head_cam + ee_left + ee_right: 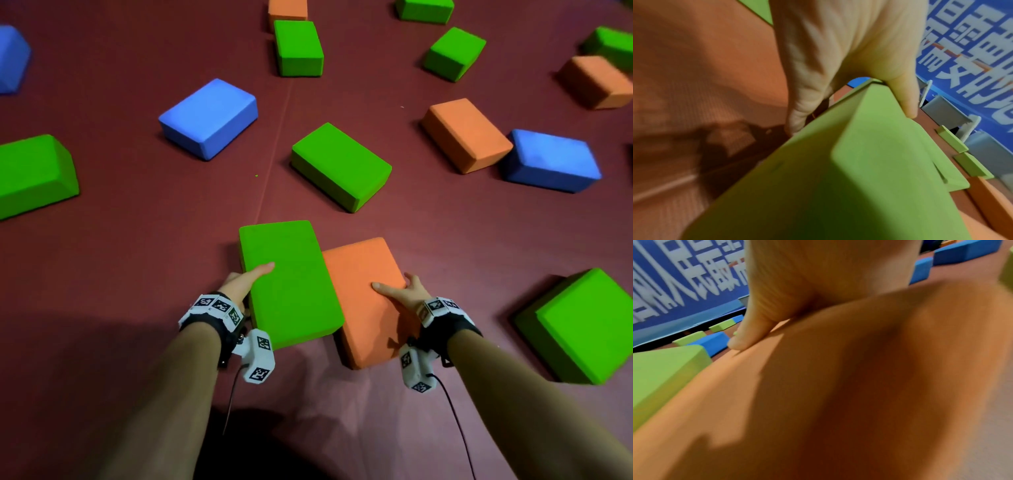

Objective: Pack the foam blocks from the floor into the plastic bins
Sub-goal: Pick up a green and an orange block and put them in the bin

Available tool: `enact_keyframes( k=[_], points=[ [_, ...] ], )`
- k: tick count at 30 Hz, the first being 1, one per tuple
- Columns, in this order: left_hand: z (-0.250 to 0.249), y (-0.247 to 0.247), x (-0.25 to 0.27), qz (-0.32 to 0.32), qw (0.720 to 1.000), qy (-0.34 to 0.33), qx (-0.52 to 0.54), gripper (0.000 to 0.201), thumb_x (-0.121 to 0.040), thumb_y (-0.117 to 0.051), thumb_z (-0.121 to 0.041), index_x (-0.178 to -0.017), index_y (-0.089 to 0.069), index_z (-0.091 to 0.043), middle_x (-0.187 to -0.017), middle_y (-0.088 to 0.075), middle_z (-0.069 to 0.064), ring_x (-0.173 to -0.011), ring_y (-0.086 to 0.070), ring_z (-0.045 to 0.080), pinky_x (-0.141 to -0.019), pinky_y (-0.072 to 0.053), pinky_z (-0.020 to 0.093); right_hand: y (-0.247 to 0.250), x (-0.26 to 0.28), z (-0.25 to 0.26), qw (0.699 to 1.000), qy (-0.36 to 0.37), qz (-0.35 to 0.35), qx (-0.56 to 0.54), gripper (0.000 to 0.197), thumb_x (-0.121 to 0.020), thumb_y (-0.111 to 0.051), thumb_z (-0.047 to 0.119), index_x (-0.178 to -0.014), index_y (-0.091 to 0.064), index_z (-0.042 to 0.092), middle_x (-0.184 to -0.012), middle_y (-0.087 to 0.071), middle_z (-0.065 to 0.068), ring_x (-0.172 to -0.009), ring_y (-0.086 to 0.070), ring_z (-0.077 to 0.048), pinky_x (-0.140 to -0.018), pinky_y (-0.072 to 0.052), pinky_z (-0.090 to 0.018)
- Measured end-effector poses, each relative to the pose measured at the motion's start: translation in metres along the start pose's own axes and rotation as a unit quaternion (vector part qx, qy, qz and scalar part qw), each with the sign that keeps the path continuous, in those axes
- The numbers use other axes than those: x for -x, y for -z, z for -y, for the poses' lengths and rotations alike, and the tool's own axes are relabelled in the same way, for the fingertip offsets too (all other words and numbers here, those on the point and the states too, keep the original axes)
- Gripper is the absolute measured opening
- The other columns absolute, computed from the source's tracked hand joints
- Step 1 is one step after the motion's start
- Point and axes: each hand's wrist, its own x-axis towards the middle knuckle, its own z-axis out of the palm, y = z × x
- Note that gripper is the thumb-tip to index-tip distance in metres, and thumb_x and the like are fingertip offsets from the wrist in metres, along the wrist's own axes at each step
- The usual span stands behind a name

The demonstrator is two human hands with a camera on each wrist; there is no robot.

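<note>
My left hand [248, 279] grips a green foam block [291, 284] by its left edge, thumb on top and fingers under it; the left wrist view shows the same green foam block [849, 178] with the thumb over its top edge. My right hand [400, 291] grips an orange foam block [366, 301] at its right edge, thumb lying on the top face. The green block overlaps the orange one's left side. In the right wrist view the orange foam block [838, 394] fills the frame. No plastic bin shows in the head view.
Several green, blue and orange foam blocks lie scattered on the dark red floor mat [137, 257]: a green block [340, 166] just ahead, a blue block [209, 118] to its left, a large green block [582, 325] at right. A blue banner wall [972, 48] stands beyond.
</note>
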Motion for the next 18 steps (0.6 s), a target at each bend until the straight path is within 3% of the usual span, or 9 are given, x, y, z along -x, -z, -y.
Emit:
enact_keyframes(
  k=[3,8,11,14,18],
  points=[
    [-0.017,0.017,0.024,-0.020,1.000,-0.004,-0.014,0.120,-0.051,-0.084,-0.062,-0.144,-0.031,-0.009,-0.149,-0.036,0.012,-0.135,-0.036,0.032,-0.107,-0.032,0.050,-0.002,0.027,0.016,0.999,-0.003,0.034,0.023,0.090,-0.066,-0.081,0.046,-0.136,-0.042,0.007,-0.129,-0.056,-0.013,-0.108,-0.056,-0.029,-0.086,-0.046,-0.037],
    [-0.068,0.052,0.103,-0.089,0.996,-0.025,0.009,0.107,-0.063,-0.082,-0.051,-0.142,-0.026,-0.006,-0.145,-0.038,0.014,-0.132,-0.039,0.031,-0.106,-0.033,0.048,0.025,0.106,0.092,0.993,0.013,-0.042,0.107,0.099,-0.055,-0.081,0.060,-0.131,-0.041,0.011,-0.129,-0.049,-0.011,-0.113,-0.051,-0.031,-0.089,-0.048,-0.041],
    [-0.115,0.083,0.174,-0.135,0.990,-0.030,0.027,0.092,-0.067,-0.084,-0.039,-0.135,-0.029,-0.008,-0.133,-0.047,0.012,-0.122,-0.048,0.030,-0.104,-0.038,0.044,0.067,0.176,0.148,0.992,0.023,-0.068,0.101,0.096,-0.061,-0.080,0.057,-0.133,-0.036,0.010,-0.133,-0.040,-0.012,-0.119,-0.046,-0.033,-0.092,-0.046,-0.044],
    [-0.172,0.112,0.254,-0.151,0.987,-0.044,0.041,0.087,-0.064,-0.086,-0.034,-0.128,-0.033,-0.008,-0.125,-0.053,0.014,-0.112,-0.055,0.031,-0.101,-0.043,0.048,0.116,0.253,0.205,0.991,0.033,-0.073,0.108,0.097,-0.061,-0.079,0.057,-0.133,-0.034,0.010,-0.134,-0.037,-0.012,-0.120,-0.044,-0.034,-0.095,-0.045,-0.046],
    [-0.266,0.139,0.359,-0.141,0.986,-0.073,0.042,0.091,-0.069,-0.083,-0.034,-0.137,-0.028,-0.007,-0.130,-0.048,0.007,-0.115,-0.050,0.024,-0.102,-0.040,0.038,0.177,0.347,0.294,0.987,0.051,-0.072,0.132,0.097,-0.062,-0.080,0.056,-0.134,-0.034,0.010,-0.134,-0.036,-0.013,-0.120,-0.044,-0.034,-0.092,-0.043,-0.042]
  ],
)
